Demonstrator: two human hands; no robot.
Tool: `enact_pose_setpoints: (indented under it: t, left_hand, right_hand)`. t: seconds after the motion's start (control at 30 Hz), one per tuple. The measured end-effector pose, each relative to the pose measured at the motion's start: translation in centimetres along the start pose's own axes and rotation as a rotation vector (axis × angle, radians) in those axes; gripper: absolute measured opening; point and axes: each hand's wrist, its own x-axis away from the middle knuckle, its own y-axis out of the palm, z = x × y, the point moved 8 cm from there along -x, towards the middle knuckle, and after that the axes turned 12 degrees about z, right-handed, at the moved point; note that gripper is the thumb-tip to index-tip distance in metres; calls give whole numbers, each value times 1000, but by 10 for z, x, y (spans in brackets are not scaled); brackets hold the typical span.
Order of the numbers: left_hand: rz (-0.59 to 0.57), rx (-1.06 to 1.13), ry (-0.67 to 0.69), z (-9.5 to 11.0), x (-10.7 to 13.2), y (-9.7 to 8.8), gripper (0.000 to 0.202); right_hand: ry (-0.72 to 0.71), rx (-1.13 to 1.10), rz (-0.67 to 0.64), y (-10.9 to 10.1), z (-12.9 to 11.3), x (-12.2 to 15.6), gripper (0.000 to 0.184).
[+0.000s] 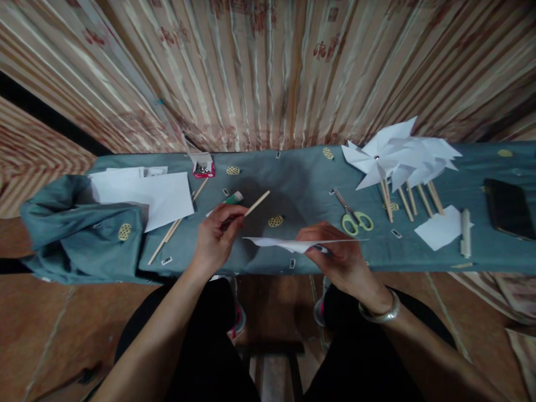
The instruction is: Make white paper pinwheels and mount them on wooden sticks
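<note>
My left hand is closed on a thin wooden stick that points up and to the right over the cloth. My right hand pinches a white sheet of folded paper, held nearly flat and seen edge-on above the near edge of the table. Both hands hover just in front of a long table covered in grey-blue cloth. A silver bangle sits on my right wrist.
Finished white paper pinwheels on sticks lie at the right, with green-handled scissors, a small paper square and a dark phone. White sheets, spare sticks, a glue tube and a pin box lie left.
</note>
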Motion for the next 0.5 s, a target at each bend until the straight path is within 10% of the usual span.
enact_pose_setpoints:
  t: [0.17,0.5]
  left_hand:
    - [-177,234,-245,-13,12,33,17]
    - [-342,309,-322,5,33,64,18]
  right_hand:
    - [-158,36,-31,-5,-16,1,16]
    - [-151,48,81,-29,-15,5,19]
